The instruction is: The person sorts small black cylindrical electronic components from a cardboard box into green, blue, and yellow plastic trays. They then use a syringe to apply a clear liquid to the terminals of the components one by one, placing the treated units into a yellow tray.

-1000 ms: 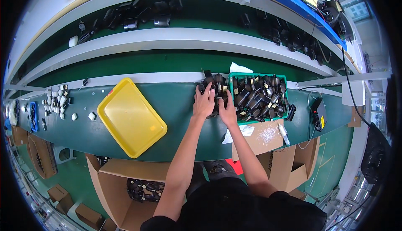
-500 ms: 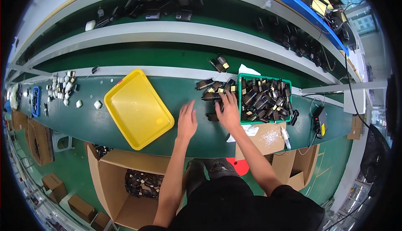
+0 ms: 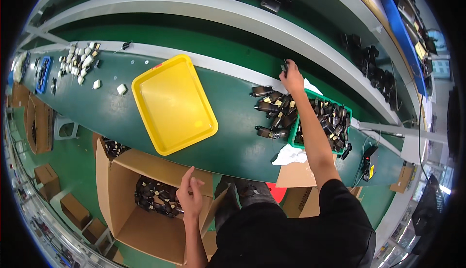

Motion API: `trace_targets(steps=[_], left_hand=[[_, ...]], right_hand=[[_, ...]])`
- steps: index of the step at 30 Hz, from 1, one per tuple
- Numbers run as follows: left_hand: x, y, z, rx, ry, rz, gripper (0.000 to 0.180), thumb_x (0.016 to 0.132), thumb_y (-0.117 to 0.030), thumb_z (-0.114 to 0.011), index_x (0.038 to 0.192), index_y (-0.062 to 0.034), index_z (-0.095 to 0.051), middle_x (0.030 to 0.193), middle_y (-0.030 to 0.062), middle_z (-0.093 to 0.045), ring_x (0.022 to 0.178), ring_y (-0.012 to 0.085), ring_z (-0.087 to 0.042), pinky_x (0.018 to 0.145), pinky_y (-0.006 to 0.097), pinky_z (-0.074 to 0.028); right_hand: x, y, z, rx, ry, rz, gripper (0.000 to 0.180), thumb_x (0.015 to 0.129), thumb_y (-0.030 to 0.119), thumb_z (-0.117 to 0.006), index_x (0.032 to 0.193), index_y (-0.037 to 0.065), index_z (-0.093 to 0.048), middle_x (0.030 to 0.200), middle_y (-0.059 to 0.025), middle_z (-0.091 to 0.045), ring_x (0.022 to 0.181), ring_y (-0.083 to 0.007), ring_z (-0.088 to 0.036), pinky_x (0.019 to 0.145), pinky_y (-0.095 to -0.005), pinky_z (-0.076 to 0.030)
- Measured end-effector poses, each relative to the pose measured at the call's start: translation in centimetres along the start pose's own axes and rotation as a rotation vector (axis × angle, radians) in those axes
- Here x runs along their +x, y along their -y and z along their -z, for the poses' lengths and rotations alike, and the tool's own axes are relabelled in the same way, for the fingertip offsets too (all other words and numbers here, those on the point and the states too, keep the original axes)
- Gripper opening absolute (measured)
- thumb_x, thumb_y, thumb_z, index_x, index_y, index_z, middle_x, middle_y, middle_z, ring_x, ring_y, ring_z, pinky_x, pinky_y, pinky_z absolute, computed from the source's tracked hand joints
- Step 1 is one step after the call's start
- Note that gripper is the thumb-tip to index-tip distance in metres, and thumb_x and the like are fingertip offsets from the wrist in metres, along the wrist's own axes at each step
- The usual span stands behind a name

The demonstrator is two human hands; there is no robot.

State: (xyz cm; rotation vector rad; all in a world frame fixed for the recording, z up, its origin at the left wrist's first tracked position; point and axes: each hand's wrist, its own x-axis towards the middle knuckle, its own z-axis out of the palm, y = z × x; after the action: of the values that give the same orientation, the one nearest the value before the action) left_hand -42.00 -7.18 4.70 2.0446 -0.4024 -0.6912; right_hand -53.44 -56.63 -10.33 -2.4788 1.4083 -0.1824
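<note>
My right hand (image 3: 292,79) reaches to the back ledge of the bench, its fingers closed on a small black plastic part (image 3: 284,66), one of the sort that look like adapter blocks with pale yellow patches. Below that forearm, a green basket (image 3: 294,134) is heaped with such black parts (image 3: 335,122); the arm hides some of it. Left of the basket lies a loose cluster of black parts (image 3: 275,108). My left hand (image 3: 190,193) hangs in front of the bench edge, over the cardboard box, empty with its fingers apart.
A yellow tray (image 3: 174,105) lies on the green bench (image 3: 238,146). Small white pieces (image 3: 80,61) and a blue tray (image 3: 43,75) are at the left. A big cardboard box (image 3: 119,200) with black parts stands below. White tissue (image 3: 291,155) lies before the basket; shelves overhang the back.
My right hand has moved from the loose cluster up to the back ledge and grips a black part. My left hand has drawn back off the bench toward me. The view has shifted.
</note>
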Motion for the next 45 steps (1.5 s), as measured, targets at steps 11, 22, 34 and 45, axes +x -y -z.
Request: trace_targets(steps=[11, 22, 34, 45], left_hand=[[-7.4, 8.2, 6.0, -0.127, -0.249, 0.166, 0.027, 0.098, -0.007, -0.051, 0.122, 0.0006, -0.06, 0.084, 0.0114, -0.068, 0.08, 0.0162, -0.065, 0.075, 0.03, -0.051], [-17.9, 39.0, 15.3, -0.075, -0.754, 0.808, 0.07, 0.092, -0.041, -0.062, 0.147, -0.006, -0.036, 0.143, 0.0239, -0.043, 0.133, 0.0385, -0.041, 0.109, 0.044, -0.035], [-3.9, 51.6, 22.2, -0.172, -0.971, 1.103, 0.122, 0.071, -0.08, -0.06, 0.153, -0.0003, -0.017, 0.154, 0.0294, -0.021, 0.141, 0.0489, -0.023, 0.115, 0.052, -0.024], [-3.7, 51.4, 23.6, -0.083, -0.937, 0.81, 0.089, 0.075, -0.064, -0.07, 0.141, -0.0106, -0.043, 0.145, 0.0272, -0.038, 0.132, 0.0475, -0.038, 0.107, 0.054, -0.034]], right_hand=[[-15.9, 5.5, 1.8, -0.216, 0.019, 0.304, 0.073, 0.087, 0.013, -0.064, 0.148, 0.001, -0.026, 0.143, -0.026, -0.042, 0.127, -0.0421, -0.046, 0.108, -0.046, -0.036], [-38.1, 43.4, -3.6, 0.691, 1.298, 0.562, 0.03, 0.095, 0.015, -0.06, 0.119, -0.001, -0.058, 0.095, -0.0127, -0.069, 0.087, -0.0199, -0.069, 0.077, -0.0327, -0.055], [-48.4, 55.0, -36.8, -0.04, 0.648, 1.12, 0.063, 0.096, 0.048, -0.048, 0.131, -0.005, -0.051, 0.135, -0.0236, -0.049, 0.132, -0.0473, -0.035, 0.107, -0.047, -0.037], [-51.9, 54.2, -40.4, -0.168, 0.532, 1.253, 0.067, 0.096, 0.056, -0.04, 0.135, 0.003, -0.053, 0.139, -0.0256, -0.045, 0.13, -0.0467, -0.036, 0.108, -0.0496, -0.036]])
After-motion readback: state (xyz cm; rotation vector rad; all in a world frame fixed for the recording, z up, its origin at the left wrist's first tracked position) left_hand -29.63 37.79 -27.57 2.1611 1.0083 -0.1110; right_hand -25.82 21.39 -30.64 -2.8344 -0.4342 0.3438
